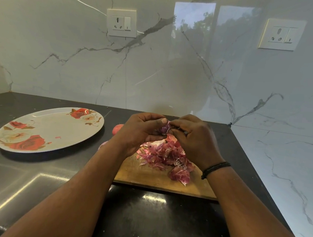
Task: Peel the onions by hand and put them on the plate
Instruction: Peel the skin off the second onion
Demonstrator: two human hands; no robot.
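A small purple onion (164,128) is held above the wooden cutting board (153,176). My left hand (139,131) cups it from the left with the thumb on top. My right hand (193,138) pinches its skin from the right. A heap of purple-red onion peels (167,155) lies on the board under my hands. The oval plate (39,126) with red rose prints sits to the left on the dark counter, with only a tiny peel scrap on it. Another onion (117,128) peeks out behind my left hand.
The dark counter (40,174) ends at a marble wall behind and on the right. Two wall sockets (121,22) are set in the backsplash. A pale onion piece (102,145) shows beside my left wrist.
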